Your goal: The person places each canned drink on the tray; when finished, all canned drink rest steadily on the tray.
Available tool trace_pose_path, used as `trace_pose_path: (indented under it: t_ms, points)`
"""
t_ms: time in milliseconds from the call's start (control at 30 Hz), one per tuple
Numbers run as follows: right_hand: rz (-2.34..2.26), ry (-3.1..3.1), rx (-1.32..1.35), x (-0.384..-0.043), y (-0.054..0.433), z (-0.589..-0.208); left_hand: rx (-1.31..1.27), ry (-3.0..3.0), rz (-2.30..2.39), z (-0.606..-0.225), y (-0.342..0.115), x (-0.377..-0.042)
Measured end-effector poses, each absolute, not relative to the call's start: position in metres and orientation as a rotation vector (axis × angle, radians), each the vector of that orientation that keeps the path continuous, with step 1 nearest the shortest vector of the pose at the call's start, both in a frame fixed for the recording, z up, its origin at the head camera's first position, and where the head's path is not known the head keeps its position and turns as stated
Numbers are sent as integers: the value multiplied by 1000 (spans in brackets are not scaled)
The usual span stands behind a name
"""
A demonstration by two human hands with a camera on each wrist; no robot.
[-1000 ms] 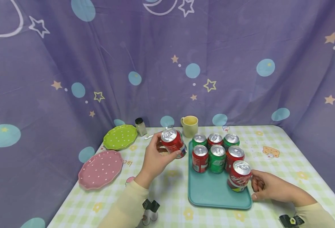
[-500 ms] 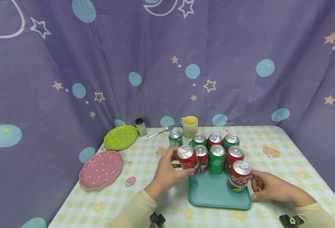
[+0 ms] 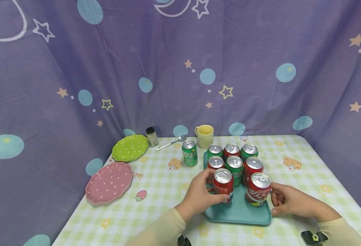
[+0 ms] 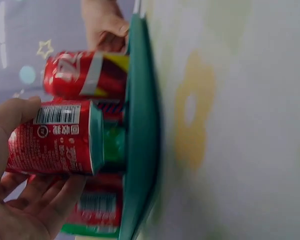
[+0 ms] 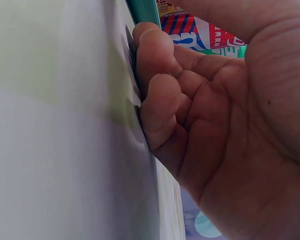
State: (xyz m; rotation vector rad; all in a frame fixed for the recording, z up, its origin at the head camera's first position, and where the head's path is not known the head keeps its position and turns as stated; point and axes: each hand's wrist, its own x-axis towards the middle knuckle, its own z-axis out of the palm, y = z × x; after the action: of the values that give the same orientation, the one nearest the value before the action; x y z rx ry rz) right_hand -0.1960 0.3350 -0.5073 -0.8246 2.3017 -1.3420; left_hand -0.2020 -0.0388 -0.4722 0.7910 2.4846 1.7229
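Observation:
My left hand (image 3: 197, 194) grips a red soda can (image 3: 222, 186) between thumb and fingers, above the front left part of the teal tray (image 3: 238, 217). A gap shows in the left wrist view between this can's base and the tray. Behind it two rows of red and green soda cans stand upright, among them a green can (image 3: 235, 167) in the middle. Another red can (image 3: 258, 191) stands at the front right of the tray. My right hand (image 3: 294, 201) rests beside the tray's right rim, fingers loosely bent, thumb tip right at the rim.
A green soda can (image 3: 190, 154) stands on the checked tablecloth left of the tray. Behind are a yellow mug (image 3: 205, 136), a spoon (image 3: 168, 145) and a black-capped jar (image 3: 152, 137). A green plate (image 3: 130, 148) and a pink plate (image 3: 109, 183) lie at the left.
My left hand has carried the red can rightward and toward the front, from beside the tray to over it. The green can behind it has come into view. My right hand stays put.

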Motion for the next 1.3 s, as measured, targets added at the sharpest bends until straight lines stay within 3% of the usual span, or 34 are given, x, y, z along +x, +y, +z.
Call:
trace_pose_path:
  t_ms: [500,1300]
  points:
    - [-1345,2301,-819,-196,333,-504,712,2519,1612,-486,2,-200]
    - [-1348,2285,-811,-196,335,-507,674,2603,1660,-489,8,-199]
